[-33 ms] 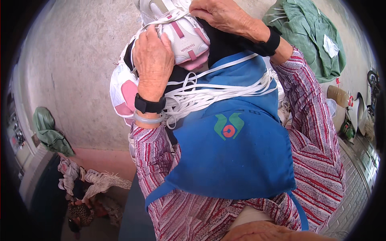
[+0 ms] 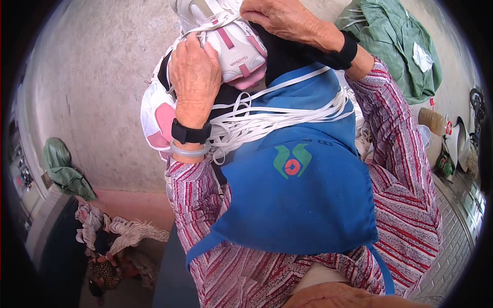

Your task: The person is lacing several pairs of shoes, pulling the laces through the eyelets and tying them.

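Observation:
A white and pink sneaker (image 2: 238, 55) lies across my lap, its heel toward me. My left hand (image 2: 195, 72) is closed at the sneaker's left side, fingers curled at a white shoelace (image 2: 218, 21) that crosses the shoe. On the far right side, my right hand (image 2: 287, 19) pinches the same lace; its fingertips are partly cut off by the upper edge. Many loose white laces (image 2: 287, 114) are draped over my blue apron (image 2: 303, 205). Another white and pink shoe (image 2: 163, 118) shows beside my left wrist.
A large green sack (image 2: 393, 49) rests on the concrete floor at the far right, and a smaller green sack (image 2: 64, 167) at the left. A pile of pale laces (image 2: 134, 233) lies at the lower left. A brownish plastic container (image 2: 431, 121) stands at the right.

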`<state>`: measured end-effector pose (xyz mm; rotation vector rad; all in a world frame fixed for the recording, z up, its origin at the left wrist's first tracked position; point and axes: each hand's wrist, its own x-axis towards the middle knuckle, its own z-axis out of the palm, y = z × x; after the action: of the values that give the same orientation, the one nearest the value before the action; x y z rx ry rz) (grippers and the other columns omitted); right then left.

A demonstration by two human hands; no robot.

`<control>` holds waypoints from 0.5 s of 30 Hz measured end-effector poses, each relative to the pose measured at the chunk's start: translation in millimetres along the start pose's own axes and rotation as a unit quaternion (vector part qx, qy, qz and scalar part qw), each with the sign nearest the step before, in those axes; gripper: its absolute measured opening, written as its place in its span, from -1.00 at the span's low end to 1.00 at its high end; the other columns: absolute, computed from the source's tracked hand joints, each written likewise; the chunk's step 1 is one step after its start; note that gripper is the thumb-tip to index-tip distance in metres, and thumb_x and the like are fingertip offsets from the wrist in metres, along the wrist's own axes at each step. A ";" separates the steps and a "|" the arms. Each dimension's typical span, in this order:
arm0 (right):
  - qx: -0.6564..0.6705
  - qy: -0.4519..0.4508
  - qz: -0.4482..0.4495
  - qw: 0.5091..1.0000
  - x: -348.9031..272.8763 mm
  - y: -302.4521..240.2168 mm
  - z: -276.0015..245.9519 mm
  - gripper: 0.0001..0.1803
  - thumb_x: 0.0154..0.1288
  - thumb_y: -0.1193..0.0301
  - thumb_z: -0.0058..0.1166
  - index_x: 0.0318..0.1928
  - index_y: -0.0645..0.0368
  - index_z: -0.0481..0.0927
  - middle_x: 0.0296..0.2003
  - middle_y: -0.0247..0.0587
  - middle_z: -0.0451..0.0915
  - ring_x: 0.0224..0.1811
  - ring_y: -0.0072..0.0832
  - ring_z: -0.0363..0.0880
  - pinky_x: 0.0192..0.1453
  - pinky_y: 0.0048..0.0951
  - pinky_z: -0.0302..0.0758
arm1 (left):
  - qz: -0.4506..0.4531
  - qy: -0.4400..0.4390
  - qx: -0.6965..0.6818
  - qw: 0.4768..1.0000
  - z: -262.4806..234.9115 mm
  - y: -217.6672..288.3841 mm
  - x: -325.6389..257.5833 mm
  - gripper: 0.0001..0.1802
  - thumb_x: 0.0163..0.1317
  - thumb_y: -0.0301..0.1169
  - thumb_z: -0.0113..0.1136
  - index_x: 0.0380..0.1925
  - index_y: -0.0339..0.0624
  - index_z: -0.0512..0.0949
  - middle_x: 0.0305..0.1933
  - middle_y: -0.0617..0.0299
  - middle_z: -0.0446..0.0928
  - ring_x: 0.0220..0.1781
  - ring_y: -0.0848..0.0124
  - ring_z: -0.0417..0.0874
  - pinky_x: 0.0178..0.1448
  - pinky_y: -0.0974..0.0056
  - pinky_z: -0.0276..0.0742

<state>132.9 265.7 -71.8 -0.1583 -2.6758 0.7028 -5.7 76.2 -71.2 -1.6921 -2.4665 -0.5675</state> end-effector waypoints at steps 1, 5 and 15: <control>0.013 0.012 0.020 1.000 0.7 1.8 -0.2 -0.81 0.29 0.41 0.05 -0.46 0.22 0.52 -0.47 -0.01 0.49 -0.29 -0.03 0.55 -0.15 -0.16 0.48 | -0.006 -0.014 0.006 1.000 1.3 -0.2 0.6 -0.67 0.29 -0.38 0.12 -0.01 -0.37 0.54 -0.20 -0.14 0.57 -0.16 -0.02 0.63 -0.06 0.02 0.55; 0.006 -0.004 -0.039 0.999 10.3 10.6 -0.6 -0.81 0.25 0.40 0.07 -0.46 0.25 0.53 -0.48 0.04 0.50 -0.33 -0.01 0.55 -0.20 -0.13 0.48 | 0.009 0.009 -0.018 1.000 8.9 -2.3 1.4 -0.70 0.25 -0.46 0.12 -0.05 -0.37 0.54 -0.23 -0.11 0.58 -0.17 -0.02 0.64 -0.06 0.05 0.57; 0.082 -0.104 0.093 0.987 29.5 7.5 0.5 -0.72 0.23 0.36 0.08 -0.50 0.33 0.54 -0.50 0.22 0.54 -0.41 0.10 0.58 -0.27 -0.02 0.48 | 0.012 0.005 -0.077 0.997 0.1 -1.0 5.9 -0.78 0.27 -0.55 0.08 -0.10 -0.16 0.56 -0.29 -0.01 0.65 -0.28 0.01 0.73 -0.22 0.06 0.64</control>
<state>105.5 277.8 -66.5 -0.3088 -2.8090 1.0458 -8.8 81.1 -69.9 -1.7644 -2.4490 -0.7814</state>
